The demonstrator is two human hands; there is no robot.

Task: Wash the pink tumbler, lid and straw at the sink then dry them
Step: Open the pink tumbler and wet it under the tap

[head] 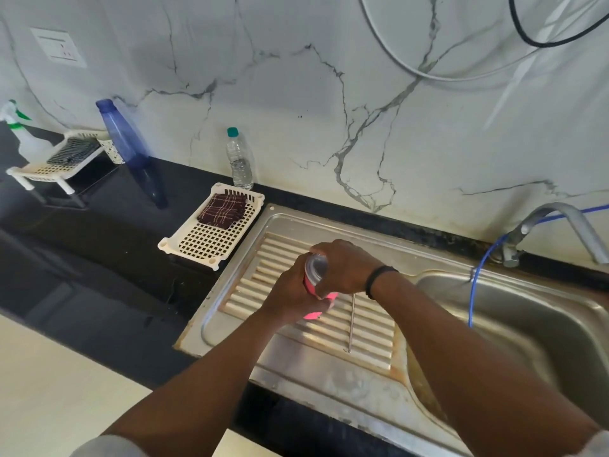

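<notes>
We're over the ribbed drainboard [369, 328] with the pink tumbler [311, 285] held up between both hands, roughly at the centre of our view, tipped so its top leans toward ten o'clock. Our left hand [290, 301] wraps the pink body from below, fingers curled round it, while our right hand [346, 270] comes over from three o'clock and closes on the clear lid [315, 267]. So both grips are clamped, one on the cup, one on the cap. It looks to us like the lid is coming off, the step before any washing. To do it well, we'd keep the left grip firm and low on the body so the cup can't spin, and let the right grip do the turning or prying at the rim, not squeezing the clear plastic hard. We can't tell from here whether the lid screws or snaps, so a gentle twist first seems wise. The metal straw [352, 319] already lies on the drainboard at five o'clock of the hands, lengthwise across the ribs, just beside them but untouched; we'd mind our right wrist so it doesn't knock it toward the sink basin [527, 311] at three o'clock. The tap [560, 225] stands at two o'clock, and the checked cloth [222, 211] waits in the cream tray [197, 250] at ten o'clock for drying.
</notes>
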